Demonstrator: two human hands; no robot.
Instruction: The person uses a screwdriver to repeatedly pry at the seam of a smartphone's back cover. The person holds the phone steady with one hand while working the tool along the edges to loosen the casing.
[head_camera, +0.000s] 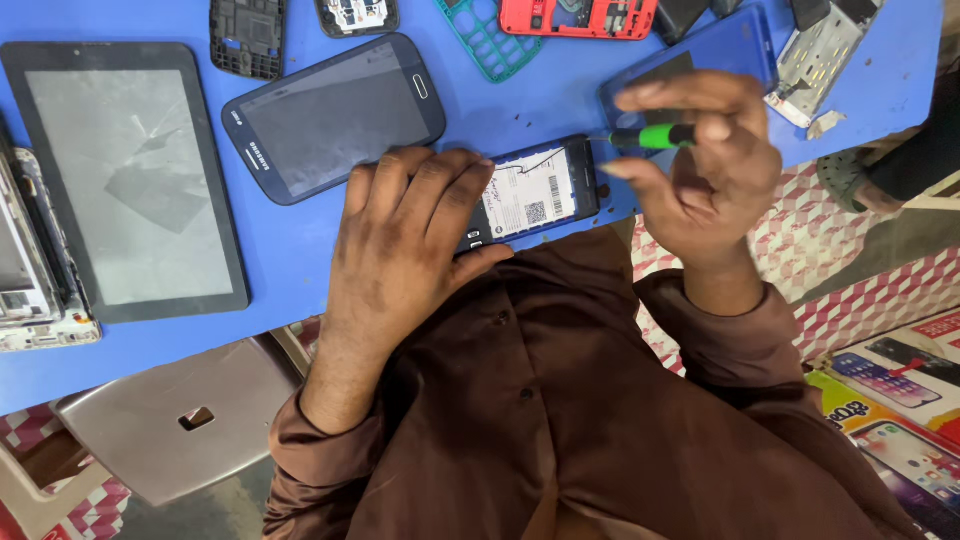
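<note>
A: Head view: the left hand (405, 235) presses the opened phone (535, 192) flat on the blue table (560, 100); unscrewing looks underway.

B: The right hand (700, 165) pinches a green-handled screwdriver (650, 137), tip at the phone's edge; next, seat it squarely.

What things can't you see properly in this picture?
- Open phone: its left end is hidden under the left hand.
- Screwdriver: only the green handle shows; the right hand covers the rest, and the tip is too small to make out.
- Red frame and black frame: cut off by the top edge.
- Blue phone: partly behind the right hand.
- Tablet: glare blurs its screen.
</note>
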